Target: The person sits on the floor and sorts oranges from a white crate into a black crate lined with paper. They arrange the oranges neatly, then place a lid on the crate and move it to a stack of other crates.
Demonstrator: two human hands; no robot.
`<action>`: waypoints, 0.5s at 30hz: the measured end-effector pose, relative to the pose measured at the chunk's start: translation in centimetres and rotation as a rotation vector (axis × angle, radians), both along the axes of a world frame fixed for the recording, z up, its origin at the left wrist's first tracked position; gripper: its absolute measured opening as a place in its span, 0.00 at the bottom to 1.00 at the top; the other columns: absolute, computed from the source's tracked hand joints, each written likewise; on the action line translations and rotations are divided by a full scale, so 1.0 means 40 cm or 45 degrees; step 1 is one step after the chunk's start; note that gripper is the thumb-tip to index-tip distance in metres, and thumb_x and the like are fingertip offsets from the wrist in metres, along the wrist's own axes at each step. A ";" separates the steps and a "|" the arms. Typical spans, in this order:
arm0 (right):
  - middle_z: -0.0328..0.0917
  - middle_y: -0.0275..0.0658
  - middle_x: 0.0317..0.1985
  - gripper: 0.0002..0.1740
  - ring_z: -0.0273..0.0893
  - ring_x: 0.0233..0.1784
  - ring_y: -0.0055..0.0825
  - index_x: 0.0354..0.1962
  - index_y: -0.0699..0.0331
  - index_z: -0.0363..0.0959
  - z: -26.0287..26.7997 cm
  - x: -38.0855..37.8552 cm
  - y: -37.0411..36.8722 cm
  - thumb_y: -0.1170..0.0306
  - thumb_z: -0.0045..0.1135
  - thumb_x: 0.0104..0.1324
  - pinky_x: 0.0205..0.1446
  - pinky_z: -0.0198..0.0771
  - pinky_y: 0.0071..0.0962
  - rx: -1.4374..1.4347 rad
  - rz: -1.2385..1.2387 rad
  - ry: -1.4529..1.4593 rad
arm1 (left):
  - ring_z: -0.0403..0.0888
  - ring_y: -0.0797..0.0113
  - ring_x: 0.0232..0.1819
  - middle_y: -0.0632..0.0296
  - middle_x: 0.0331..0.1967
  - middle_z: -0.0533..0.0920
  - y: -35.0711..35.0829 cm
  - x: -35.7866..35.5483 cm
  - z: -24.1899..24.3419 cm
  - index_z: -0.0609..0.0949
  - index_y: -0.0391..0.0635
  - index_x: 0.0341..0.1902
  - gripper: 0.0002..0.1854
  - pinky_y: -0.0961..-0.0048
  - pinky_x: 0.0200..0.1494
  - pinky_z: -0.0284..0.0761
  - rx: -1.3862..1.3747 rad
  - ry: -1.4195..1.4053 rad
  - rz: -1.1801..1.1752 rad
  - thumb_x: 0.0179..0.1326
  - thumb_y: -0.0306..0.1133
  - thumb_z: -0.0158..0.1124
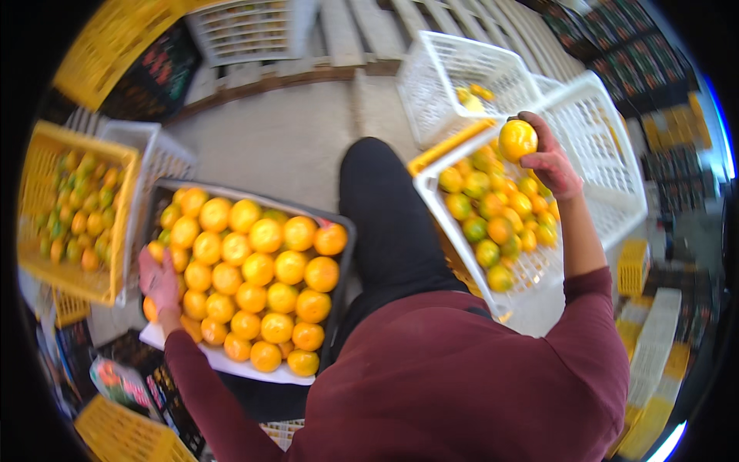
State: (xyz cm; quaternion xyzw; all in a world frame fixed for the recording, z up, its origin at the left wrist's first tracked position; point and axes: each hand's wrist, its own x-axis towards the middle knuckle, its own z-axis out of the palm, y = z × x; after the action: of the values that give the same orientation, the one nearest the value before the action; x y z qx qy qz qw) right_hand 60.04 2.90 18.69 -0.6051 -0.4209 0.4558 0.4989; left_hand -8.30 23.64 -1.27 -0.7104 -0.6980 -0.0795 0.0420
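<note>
My right hand holds an orange mandarin between thumb and fingers, raised above a white plastic crate. That crate is partly filled with loose mandarins, some of them greenish. On the other side, my left hand rests at the left edge of a dark crate with neat rows of orange mandarins. Its fingertips are beside a mandarin there; whether they grip it is not clear. White lining shows along the dark crate's near edge.
A yellow crate of greenish mandarins stands far left. Beyond my right hand are a white crate with a few yellow things inside and a tilted white crate. Wooden pallets lie ahead on the concrete floor. My knee separates both fruit crates.
</note>
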 end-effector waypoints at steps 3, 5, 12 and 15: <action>0.66 0.39 0.57 0.47 0.63 0.62 0.32 0.62 0.63 0.56 -0.006 -0.211 0.199 0.75 0.69 0.42 0.68 0.55 0.30 0.138 0.299 0.176 | 0.73 0.48 0.54 0.47 0.52 0.76 -0.016 0.026 0.022 0.73 0.38 0.55 0.31 0.59 0.59 0.66 0.112 -0.300 -0.004 0.57 0.51 0.58; 0.66 0.38 0.55 0.46 0.65 0.60 0.31 0.61 0.63 0.56 -0.033 -0.382 0.346 0.75 0.69 0.43 0.66 0.57 0.31 0.066 0.557 0.258 | 0.74 0.50 0.53 0.49 0.50 0.77 -0.029 0.033 0.032 0.75 0.42 0.53 0.31 0.60 0.56 0.68 0.179 -0.192 0.049 0.55 0.54 0.60; 0.69 0.44 0.52 0.40 0.67 0.58 0.31 0.58 0.69 0.58 -0.252 -1.046 0.749 0.67 0.68 0.50 0.63 0.60 0.27 0.113 1.073 -0.205 | 0.57 0.53 0.67 0.51 0.65 0.63 -0.029 0.044 0.021 0.62 0.42 0.66 0.43 0.52 0.68 0.44 -0.067 -0.122 0.179 0.57 0.63 0.48; 0.72 0.49 0.52 0.43 0.70 0.57 0.36 0.56 0.69 0.62 -0.344 -1.238 0.814 0.65 0.73 0.43 0.62 0.63 0.29 -0.012 1.095 -0.420 | 0.59 0.53 0.65 0.51 0.65 0.63 -0.032 0.048 0.027 0.63 0.41 0.65 0.43 0.52 0.67 0.44 -0.026 -0.109 0.183 0.56 0.64 0.48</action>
State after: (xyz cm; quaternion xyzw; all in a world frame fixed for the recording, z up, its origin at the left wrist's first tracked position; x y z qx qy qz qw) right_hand 10.53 35.47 4.93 -0.4423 -0.7055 0.5209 0.1882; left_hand -6.39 22.35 -0.19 -0.6547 -0.7492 -0.0995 0.0106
